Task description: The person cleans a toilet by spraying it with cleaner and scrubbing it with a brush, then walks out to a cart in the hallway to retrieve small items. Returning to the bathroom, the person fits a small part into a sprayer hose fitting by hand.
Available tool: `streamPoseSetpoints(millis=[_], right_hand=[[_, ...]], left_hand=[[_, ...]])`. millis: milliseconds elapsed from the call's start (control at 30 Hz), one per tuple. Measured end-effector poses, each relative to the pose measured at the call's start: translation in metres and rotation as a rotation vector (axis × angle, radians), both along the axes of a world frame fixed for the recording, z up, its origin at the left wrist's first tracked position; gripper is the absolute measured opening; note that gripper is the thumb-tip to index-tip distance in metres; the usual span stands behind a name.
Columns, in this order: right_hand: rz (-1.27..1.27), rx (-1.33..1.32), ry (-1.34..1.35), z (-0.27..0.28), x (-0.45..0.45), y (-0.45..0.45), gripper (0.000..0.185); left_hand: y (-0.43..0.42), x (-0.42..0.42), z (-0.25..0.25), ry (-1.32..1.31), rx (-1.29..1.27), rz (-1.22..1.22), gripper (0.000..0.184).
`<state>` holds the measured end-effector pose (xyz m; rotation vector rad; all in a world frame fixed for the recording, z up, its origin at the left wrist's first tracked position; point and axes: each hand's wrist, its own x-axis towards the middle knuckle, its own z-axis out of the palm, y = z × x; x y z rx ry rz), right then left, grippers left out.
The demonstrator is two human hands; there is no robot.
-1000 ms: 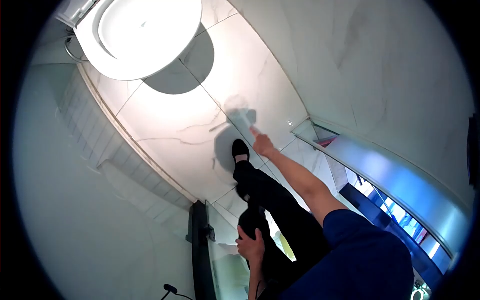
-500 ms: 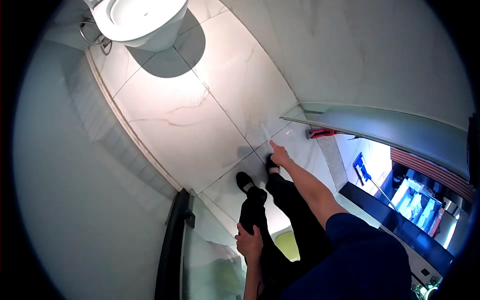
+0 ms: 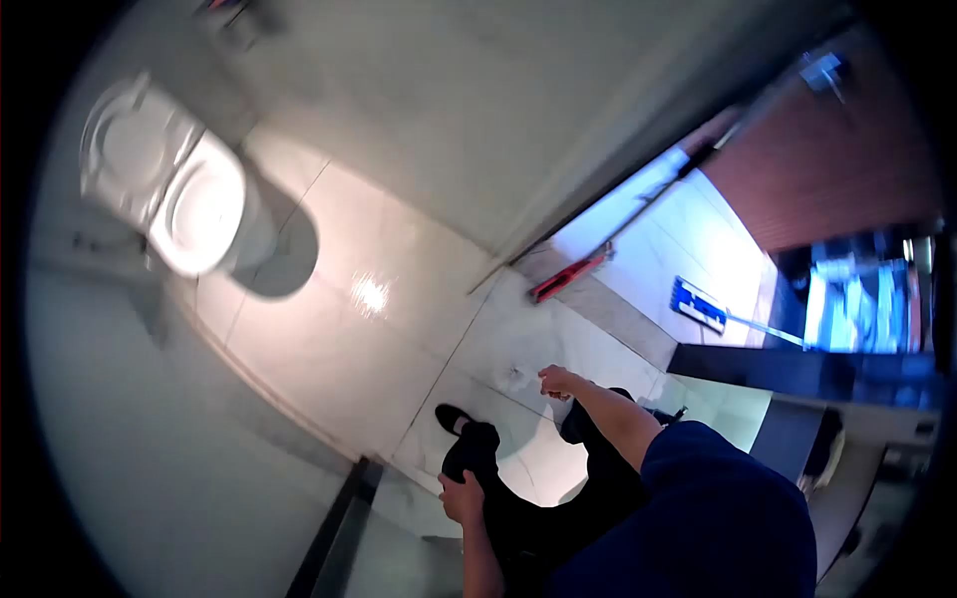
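Observation:
My right hand reaches down over the white marbled floor, its fingers curled together. Whatever it may hold is too small and blurred to make out. A small, faint, pale mark shows on the tile just left of its fingertips. Lower down, my left hand rests against my black-trousered left leg near the knee, its fingers laid along the cloth with nothing visible in them. My black shoe stands on the tiles.
A white toilet with raised lid stands at the upper left. Right of me, a red-headed floor tool lies at the threshold, and a blue flat mop lies beyond. A dark door frame is at lower left.
My view has turned, bringing the whole toilet and more of the doorway into sight. My right hand's index finger was stretched out; now the fingers look curled. My left hand has moved against the leg.

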<state>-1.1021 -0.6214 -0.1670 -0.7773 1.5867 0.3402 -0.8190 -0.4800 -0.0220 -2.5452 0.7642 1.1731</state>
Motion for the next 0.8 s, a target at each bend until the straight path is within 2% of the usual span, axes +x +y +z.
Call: streamPoseSetpoints(millis=[133,167,233,300,333,367,433,500,567,700,733,800], right_hand=[[-0.225,-0.076,0.041,0.012,-0.118,0.031,0.016],[-0.05,-0.206,0.104,0.032,-0.149,0.033,0.021],[-0.134,-0.16,0.147,0.025,-0.21,0.031,0.055],[-0.311,-0.298,0.18,0.059,-0.257,0.027,0.054],[-0.296,-0.382,0.156,0.057,-0.285,0.023,0.054],[-0.282,-0.467,0.139,0.053,-0.315,0.018,0.053],[-0.625,-0.548,0.095,0.097,-0.347,-0.003,0.055],[-0.704,-0.658,0.098,0.086,-0.382,-0.03,0.056],[-0.836,-0.661,-0.005,0.098,-0.409,-0.062,0.058],[-1.04,-0.692,-0.038,0.035,-0.456,-0.109,0.053],[-1.075,-0.683,-0.012,0.018,-0.458,-0.114,0.05],[-1.059,-0.666,0.113,-0.035,-0.476,-0.132,0.042]], left_hand=[[0.004,-0.058,0.004,-0.055,0.004,-0.12,0.064],[0.01,-0.071,0.005,-0.068,0.011,-0.154,0.065],[0.014,-0.103,0.001,-0.044,0.013,-0.252,0.076],[0.01,-0.13,0.006,-0.024,0.039,-0.371,0.082],[0.003,-0.149,0.006,0.036,0.101,-0.431,0.09],[0.0,-0.164,-0.001,0.18,0.052,-0.523,0.092],[-0.024,-0.212,0.015,0.317,0.064,-0.698,0.094],[-0.054,-0.265,0.036,0.334,0.079,-0.773,0.097],[-0.076,-0.308,0.039,0.337,0.093,-0.808,0.1],[-0.113,-0.385,0.03,0.418,0.077,-0.952,0.101],[-0.121,-0.399,0.028,0.351,0.076,-1.039,0.097],[-0.167,-0.425,0.017,0.228,0.079,-1.025,0.092]])
